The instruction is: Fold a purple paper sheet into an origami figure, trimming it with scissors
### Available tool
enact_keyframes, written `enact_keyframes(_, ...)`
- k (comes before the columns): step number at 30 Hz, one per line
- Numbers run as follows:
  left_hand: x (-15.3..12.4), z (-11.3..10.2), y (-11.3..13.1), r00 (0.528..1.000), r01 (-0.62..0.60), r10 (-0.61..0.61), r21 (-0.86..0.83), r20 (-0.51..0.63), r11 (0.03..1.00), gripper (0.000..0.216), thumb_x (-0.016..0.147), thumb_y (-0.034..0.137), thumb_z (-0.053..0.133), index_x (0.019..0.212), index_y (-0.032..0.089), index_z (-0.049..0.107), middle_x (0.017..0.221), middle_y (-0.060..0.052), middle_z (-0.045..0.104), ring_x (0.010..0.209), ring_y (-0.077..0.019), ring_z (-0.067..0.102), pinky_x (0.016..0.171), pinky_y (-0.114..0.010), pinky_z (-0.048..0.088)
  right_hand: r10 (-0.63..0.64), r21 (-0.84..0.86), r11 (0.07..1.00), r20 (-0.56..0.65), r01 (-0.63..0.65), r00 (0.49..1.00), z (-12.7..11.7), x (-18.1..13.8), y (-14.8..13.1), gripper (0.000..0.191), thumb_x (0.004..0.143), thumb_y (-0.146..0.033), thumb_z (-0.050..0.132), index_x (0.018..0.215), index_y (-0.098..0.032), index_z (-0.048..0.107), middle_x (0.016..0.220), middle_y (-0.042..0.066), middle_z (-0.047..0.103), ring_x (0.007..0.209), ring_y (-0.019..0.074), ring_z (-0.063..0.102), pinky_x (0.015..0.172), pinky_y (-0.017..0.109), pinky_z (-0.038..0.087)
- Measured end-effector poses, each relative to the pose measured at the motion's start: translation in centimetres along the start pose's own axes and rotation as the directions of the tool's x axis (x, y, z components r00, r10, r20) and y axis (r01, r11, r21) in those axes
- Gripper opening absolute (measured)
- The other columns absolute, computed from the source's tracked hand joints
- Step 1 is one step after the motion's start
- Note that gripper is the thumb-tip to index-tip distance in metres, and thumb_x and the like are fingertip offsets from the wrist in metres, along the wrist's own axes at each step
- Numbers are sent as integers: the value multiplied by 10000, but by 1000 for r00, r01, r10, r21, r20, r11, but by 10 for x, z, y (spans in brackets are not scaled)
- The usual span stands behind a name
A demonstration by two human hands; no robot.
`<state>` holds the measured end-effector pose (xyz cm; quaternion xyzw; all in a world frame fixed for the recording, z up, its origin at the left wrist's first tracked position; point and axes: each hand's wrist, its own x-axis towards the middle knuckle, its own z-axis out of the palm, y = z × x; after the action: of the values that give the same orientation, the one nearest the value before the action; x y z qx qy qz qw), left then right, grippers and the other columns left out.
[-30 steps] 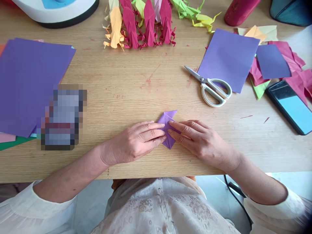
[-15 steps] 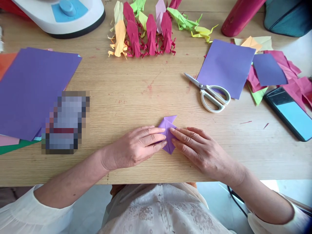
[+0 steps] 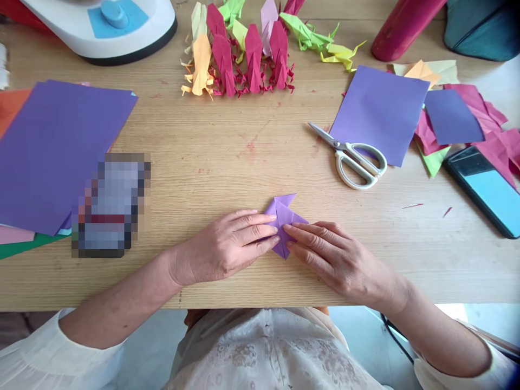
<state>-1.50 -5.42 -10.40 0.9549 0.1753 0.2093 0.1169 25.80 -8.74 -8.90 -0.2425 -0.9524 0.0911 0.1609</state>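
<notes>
A small folded piece of purple origami paper [image 3: 283, 209] lies on the table in front of me, with pointed tips at its top, right and bottom. My left hand [image 3: 233, 238] rests its outstretched fingertips on the paper's left side; its thumb is hidden. From the right, my right hand [image 3: 331, 254] presses extended fingertips on the lower right part, just under the right-hand point. Both hands are open and lie nearly flat, holding the paper against the wood.
White-handled scissors [image 3: 357, 162] overlap a purple square sheet [image 3: 379, 111] at right, near a phone [image 3: 483, 189] and paper scraps [image 3: 473, 108]. Folded paper insects [image 3: 254, 59] stand at the back. Purple sheets [image 3: 60, 151] and a blurred phone [image 3: 111, 206] lie left.
My right hand has shifted slightly down, so its fingers sit lower on the paper. A point on the paper's right side now shows above them. My left hand stays in place.
</notes>
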Motion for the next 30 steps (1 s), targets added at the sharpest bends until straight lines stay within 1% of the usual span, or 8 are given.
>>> enact_keyframes(5,-1,0,0,1000,3,-3,-7,14,1000,337,936,101,580,1258,183,635,1253,-82,704,1320,-241,559,1116,-429,478,6,44,999,19,-7,1000,-2,-4,1,292,1023,-118,402,1157,-52,652,1362,260,607,1287,304,585,994,503,536)
enact_keyframes(12,-1,0,-2,999,-18,18,-3,41,1000,347,933,109,580,1270,173,632,1282,-92,692,1342,-254,538,1127,-433,463,-19,59,998,-3,19,1000,0,-8,4,309,1019,-121,402,1176,-14,647,1367,287,590,1339,338,536,1027,538,515)
enact_keyframes(17,0,-2,-2,998,-34,34,0,47,999,346,928,104,581,1269,139,634,1274,-102,696,1326,-265,549,1115,-438,468,6,68,998,5,-6,1000,0,-7,3,306,1019,-113,396,1181,-56,649,1375,259,596,1353,305,528,1039,524,513)
enact_keyframes(20,1,-3,-2,998,-32,32,-3,46,999,350,927,105,582,1270,147,633,1270,-97,698,1328,-262,549,1114,-437,471,24,73,997,15,-25,1000,-1,-7,1,298,1017,-112,408,1192,-72,646,1396,246,584,1353,295,530,1051,518,506)
enact_keyframes(23,1,-3,-2,999,-35,35,-5,40,999,348,926,109,589,1269,149,634,1271,-97,699,1318,-258,559,1118,-444,467,28,63,998,35,-30,999,-1,-8,-1,320,1015,-126,436,1273,-73,617,1420,241,564,1365,301,515,1075,528,483)
enact_keyframes(26,0,-3,-1,999,-28,29,-10,37,1000,346,924,113,593,1264,158,638,1273,-91,700,1319,-254,559,1117,-447,470,36,41,998,63,-38,997,0,-10,-4,394,1008,-155,473,1389,-98,553,1462,239,523,1402,324,466,1092,552,456)
enact_keyframes(30,0,-3,0,999,-12,12,-21,35,1000,357,921,110,592,1268,177,640,1267,-80,705,1325,-250,554,1112,-442,477,45,8,999,76,-45,996,2,-12,-8,408,995,-190,498,1392,-120,566,1499,231,484,1433,343,417,1094,558,455)
